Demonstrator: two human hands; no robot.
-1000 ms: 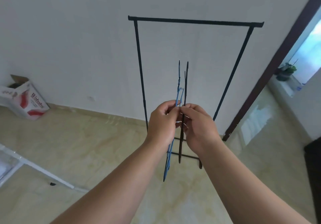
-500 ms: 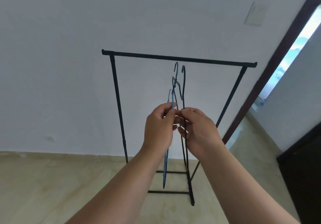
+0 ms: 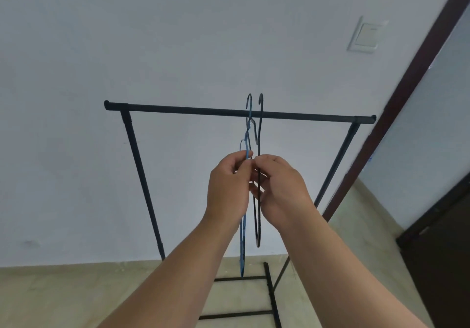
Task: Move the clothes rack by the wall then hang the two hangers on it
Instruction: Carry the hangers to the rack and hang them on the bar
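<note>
The left hand (image 3: 229, 187) is closed in a pinch on the blue hanger (image 3: 243, 238). At its 3 o'clock the right hand (image 3: 281, 187) pinches the black hanger (image 3: 258, 226). Both thin hooks reach above the rack (image 3: 178, 110) bar, which stands by the wall (image 3: 178, 35).

Clothes rack (image 3: 239, 112) stands on the floor (image 3: 63, 297) against the wall (image 3: 178, 35). Two hangers (image 3: 258, 200) side by side in front of its top bar, hooks reaching above it. Left hand (image 3: 229, 187) left of them, right hand (image 3: 282, 187) right. Wall switch (image 3: 366, 36) upper right; doorway (image 3: 417, 78) right of rack.
</note>
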